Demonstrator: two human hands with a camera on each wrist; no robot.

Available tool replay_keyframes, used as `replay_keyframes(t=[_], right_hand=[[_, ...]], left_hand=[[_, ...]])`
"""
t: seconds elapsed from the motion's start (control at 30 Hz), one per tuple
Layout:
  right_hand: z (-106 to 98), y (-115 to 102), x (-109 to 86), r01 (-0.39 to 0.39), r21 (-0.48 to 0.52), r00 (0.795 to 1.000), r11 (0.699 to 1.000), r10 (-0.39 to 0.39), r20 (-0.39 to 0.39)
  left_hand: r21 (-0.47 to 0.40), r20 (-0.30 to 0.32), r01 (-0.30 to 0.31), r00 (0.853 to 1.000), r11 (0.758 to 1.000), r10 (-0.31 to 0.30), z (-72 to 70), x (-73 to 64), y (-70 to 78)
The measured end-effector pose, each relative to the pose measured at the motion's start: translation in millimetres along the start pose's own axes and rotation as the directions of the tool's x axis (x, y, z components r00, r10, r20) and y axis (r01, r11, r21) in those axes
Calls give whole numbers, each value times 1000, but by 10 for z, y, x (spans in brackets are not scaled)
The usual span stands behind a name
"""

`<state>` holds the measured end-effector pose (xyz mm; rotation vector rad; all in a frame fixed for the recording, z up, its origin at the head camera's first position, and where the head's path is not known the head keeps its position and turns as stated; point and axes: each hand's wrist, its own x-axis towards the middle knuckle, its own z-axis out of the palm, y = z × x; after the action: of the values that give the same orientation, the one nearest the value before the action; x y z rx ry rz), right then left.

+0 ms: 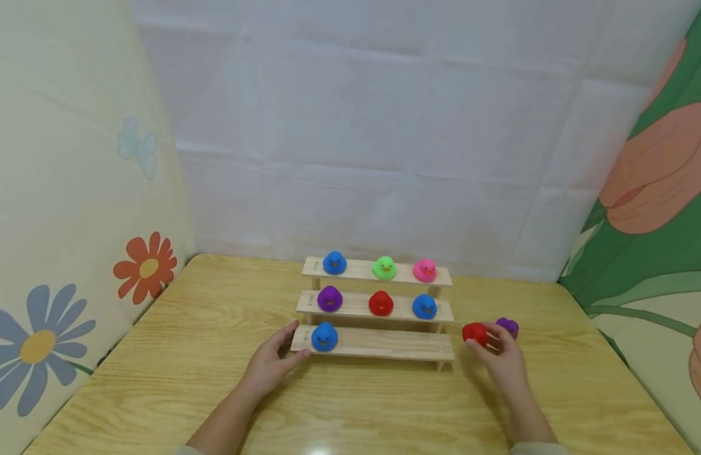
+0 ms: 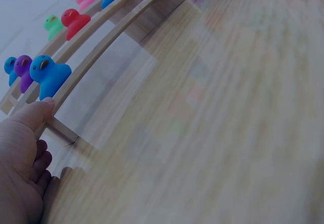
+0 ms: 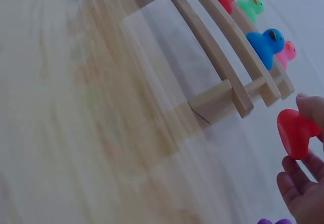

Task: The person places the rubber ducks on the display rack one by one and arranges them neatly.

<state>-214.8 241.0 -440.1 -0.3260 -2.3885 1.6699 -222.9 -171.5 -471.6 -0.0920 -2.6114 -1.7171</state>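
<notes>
A three-step wooden display rack (image 1: 378, 342) stands on the table, and my left hand (image 1: 270, 361) grips its lower left end. In the left wrist view the thumb of that hand (image 2: 25, 153) lies against the lowest step, close to a blue rubber duck (image 2: 49, 77). To the right of the rack, my right hand (image 1: 505, 360) pinches a red rubber duck (image 1: 475, 334) between thumb and fingers. The right wrist view shows this red duck (image 3: 293, 133) held clear of the rack's end. A purple duck (image 1: 507, 327) is on the table just behind the right hand, partly covered.
On the top step are blue (image 1: 335, 263), green (image 1: 385, 268) and pink ducks (image 1: 425, 270). Purple (image 1: 330, 298), red (image 1: 381, 303) and blue ducks (image 1: 425, 306) sit on the middle step. White cloth (image 1: 384, 126) hangs behind the wood-grain table (image 1: 174, 354), with patterned cloths at both sides.
</notes>
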Motion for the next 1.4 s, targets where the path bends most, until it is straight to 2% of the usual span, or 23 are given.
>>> replay_keyframes(t=[0.43, 0.67, 1.03, 1.4], right_hand=[[166, -145, -43, 62, 67, 997, 996, -65, 44], [278, -170, -101, 88, 119, 993, 989, -97, 70], [451, -179, -182, 157, 99, 982, 983, -166, 93], [576, -227, -229, 122, 117, 975, 986, -141, 173]], left_hand=[[13, 15, -26, 1000, 1000, 26, -32, 70, 27], [12, 21, -18, 1000, 1000, 18, -33, 65, 2], [19, 11, -22, 1000, 1000, 22, -28, 2, 13], [22, 21, -14, 1000, 1000, 13, -24, -16, 3]])
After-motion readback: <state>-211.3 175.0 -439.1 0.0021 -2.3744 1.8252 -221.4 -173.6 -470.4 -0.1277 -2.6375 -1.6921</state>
